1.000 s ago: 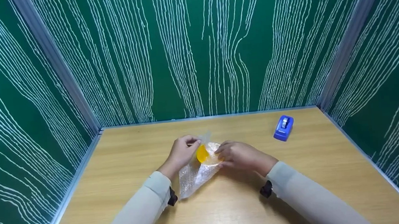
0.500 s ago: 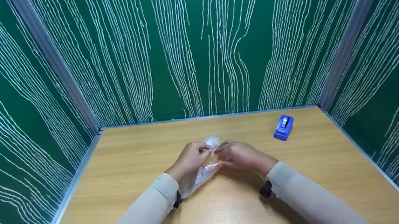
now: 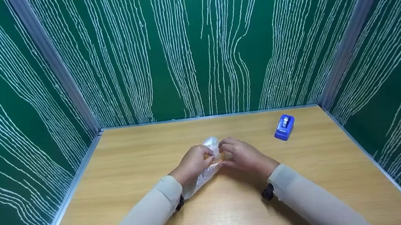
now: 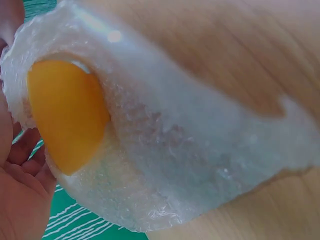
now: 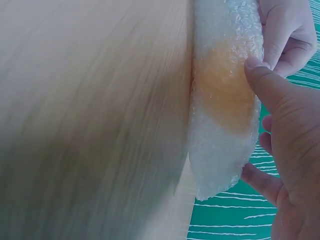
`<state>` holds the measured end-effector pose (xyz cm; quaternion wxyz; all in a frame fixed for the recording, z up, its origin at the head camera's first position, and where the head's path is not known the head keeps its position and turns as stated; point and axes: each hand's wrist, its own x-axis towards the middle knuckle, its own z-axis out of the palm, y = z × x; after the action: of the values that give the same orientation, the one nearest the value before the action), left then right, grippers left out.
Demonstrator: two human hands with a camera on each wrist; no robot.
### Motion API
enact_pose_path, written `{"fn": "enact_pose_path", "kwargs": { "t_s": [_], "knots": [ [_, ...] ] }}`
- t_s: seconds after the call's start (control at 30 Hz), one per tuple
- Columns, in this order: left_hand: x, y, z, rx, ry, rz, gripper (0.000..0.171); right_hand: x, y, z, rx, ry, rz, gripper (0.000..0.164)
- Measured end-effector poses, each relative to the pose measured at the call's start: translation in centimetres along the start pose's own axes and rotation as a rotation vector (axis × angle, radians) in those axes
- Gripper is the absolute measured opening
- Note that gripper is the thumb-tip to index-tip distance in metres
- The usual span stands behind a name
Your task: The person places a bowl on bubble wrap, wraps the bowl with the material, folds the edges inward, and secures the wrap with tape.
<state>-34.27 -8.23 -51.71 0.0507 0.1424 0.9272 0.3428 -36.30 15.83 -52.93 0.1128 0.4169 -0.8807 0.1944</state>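
A sheet of clear bubble wrap (image 3: 206, 175) lies in the middle of the table, folded around a yellow-orange object (image 4: 67, 115) with a curved edge. One end of that object shows bare in the left wrist view; its kind is hidden by the wrap. My left hand (image 3: 195, 162) pinches the wrap's edge between thumb and fingers over the object. From the other side my right hand (image 3: 244, 155) holds the wrapped bundle, its thumb on the wrap (image 5: 220, 160) and its other fingers spread along the far edge. Orange shows through the layer in the right wrist view.
Toward the back right of the wooden table (image 3: 135, 145) lies a blue tape dispenser (image 3: 284, 127). Green walls (image 3: 168, 58) with white wavy lines enclose the table at the back and sides.
My left hand has drawn the wrap's flap to the right and toward me, over the yellow-orange object that was bare from above. My right hand has stayed at the bundle, shifting its fingers slightly.
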Motion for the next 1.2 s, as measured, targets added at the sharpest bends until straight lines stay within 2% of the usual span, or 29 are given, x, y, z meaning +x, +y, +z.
{"fn": "enact_pose_path", "kwargs": {
  "t_s": [0.13, 0.33, 0.57, 0.77, 0.87, 1.07, 1.2],
  "knots": [
    [0.0, -0.1, 0.1, 0.011, 0.002, 0.013, 0.016, 0.0, 0.0, 0.0, -0.020, -0.027, -0.010, 0.042],
    [-0.1, -0.5, -0.1, 0.010, 0.001, 0.046, 0.018, 0.0, 0.1, 0.1, -0.035, -0.058, -0.079, 0.028],
    [-1.1, -1.5, -1.5, 0.069, 0.038, 0.202, 0.017, -0.1, 0.3, 0.2, -0.004, -0.053, -0.128, 0.026],
    [-2.5, -2.8, -3.3, 0.151, 0.066, 0.253, 0.018, 0.0, 0.3, 0.0, 0.003, -0.092, -0.099, 0.027],
    [-3.4, -3.8, -4.2, 0.156, 0.030, 0.243, 0.017, 0.0, 0.3, -0.1, -0.009, -0.106, -0.112, 0.027],
    [-5.7, -6.0, -5.3, 0.150, -0.114, 0.202, 0.014, 0.2, 0.3, -0.4, -0.030, -0.125, -0.129, 0.026],
    [-7.0, -7.3, -5.7, 0.175, -0.186, 0.225, 0.012, 0.3, 0.3, -0.5, -0.033, -0.131, -0.130, 0.026]
  ]
}}
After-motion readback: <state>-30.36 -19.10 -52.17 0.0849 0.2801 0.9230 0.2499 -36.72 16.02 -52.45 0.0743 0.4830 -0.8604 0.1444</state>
